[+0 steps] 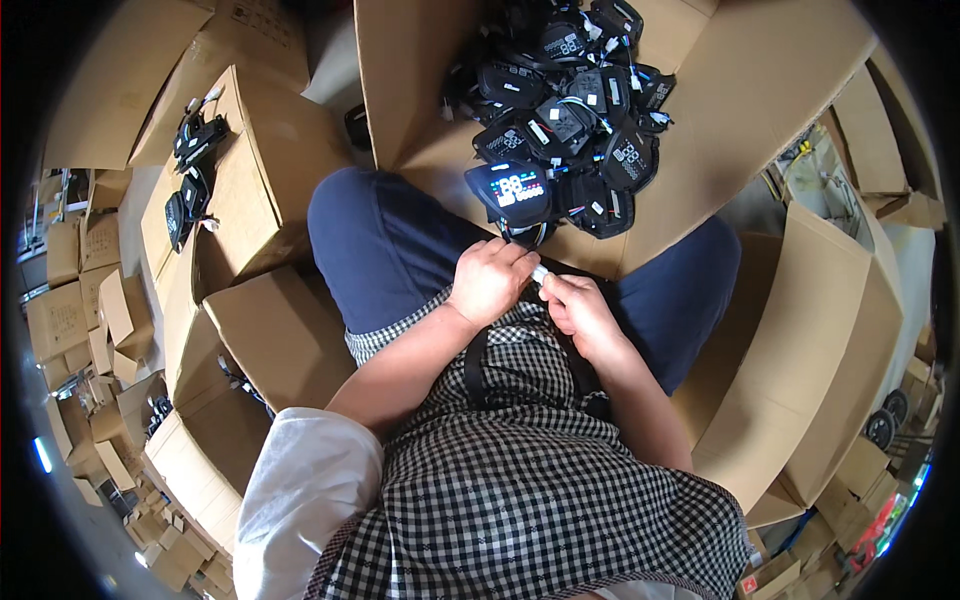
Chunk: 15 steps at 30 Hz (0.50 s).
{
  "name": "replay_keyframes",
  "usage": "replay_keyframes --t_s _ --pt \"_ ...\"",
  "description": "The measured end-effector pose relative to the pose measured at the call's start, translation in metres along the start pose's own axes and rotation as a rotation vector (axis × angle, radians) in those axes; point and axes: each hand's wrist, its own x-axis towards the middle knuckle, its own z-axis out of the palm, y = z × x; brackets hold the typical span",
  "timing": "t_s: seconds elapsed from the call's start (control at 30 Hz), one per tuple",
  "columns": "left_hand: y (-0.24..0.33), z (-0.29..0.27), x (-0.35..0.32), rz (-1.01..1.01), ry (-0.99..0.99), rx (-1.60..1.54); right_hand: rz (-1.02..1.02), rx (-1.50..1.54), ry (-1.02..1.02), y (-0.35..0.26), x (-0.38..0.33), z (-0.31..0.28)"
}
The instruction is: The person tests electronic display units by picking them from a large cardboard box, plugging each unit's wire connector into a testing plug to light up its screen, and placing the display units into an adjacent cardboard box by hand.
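Note:
My left hand [492, 281] and my right hand [582, 312] meet over my lap, fingers closed on the two ends of a small white plug connector [540, 273]. Just beyond them one black digital instrument display [512, 194] is lit, showing white digits and coloured marks. It lies at the near edge of a pile of similar unlit black displays [560, 125] with short wires and white plugs. The pile sits in an open cardboard box [720, 130] between my knees. Whether the held connector belongs to the lit display is hidden by my left hand.
At left, several black displays [190, 180] lie on a closed cardboard box [270, 150]. Below it an open box [215, 430] holds some wired parts. Another open box [800, 350] stands at my right. Many more cartons [75, 310] fill the far left.

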Motion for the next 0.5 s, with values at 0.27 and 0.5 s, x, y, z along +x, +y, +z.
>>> replay_keyframes --t_s 0.27,0.5 --pt "-0.05 -0.013 0.016 -0.724 0.394 -0.768 -0.965 -1.203 0.646 -0.029 0.014 -0.002" --pt "-0.031 -0.025 0.04 -0.554 0.836 -0.97 -0.301 -1.374 0.411 -0.038 0.09 -0.021"
